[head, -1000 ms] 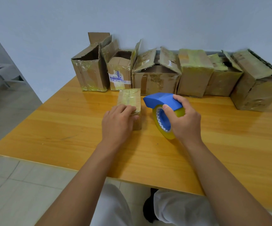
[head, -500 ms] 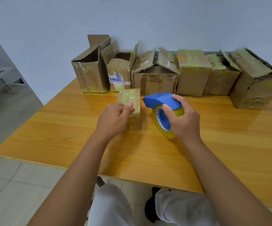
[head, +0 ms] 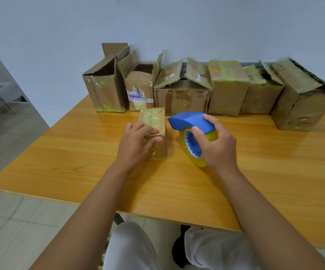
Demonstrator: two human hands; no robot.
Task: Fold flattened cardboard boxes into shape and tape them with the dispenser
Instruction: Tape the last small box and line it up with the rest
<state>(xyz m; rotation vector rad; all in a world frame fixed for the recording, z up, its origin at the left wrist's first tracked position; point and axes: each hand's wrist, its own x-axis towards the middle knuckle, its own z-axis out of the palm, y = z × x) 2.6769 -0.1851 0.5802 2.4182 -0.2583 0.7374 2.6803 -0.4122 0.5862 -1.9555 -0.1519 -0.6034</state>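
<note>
My left hand (head: 136,141) grips a small taped box (head: 154,125) on the surface (head: 79,162); just right, my right hand (head: 219,145) grips the blue dispenser (head: 190,121).

The wooden table (head: 255,182) in front of me carries a row of six worn cardboard boxes (head: 181,94) along its far edge by the wall, and a small taped box (head: 154,121) standing nearer me.
</note>
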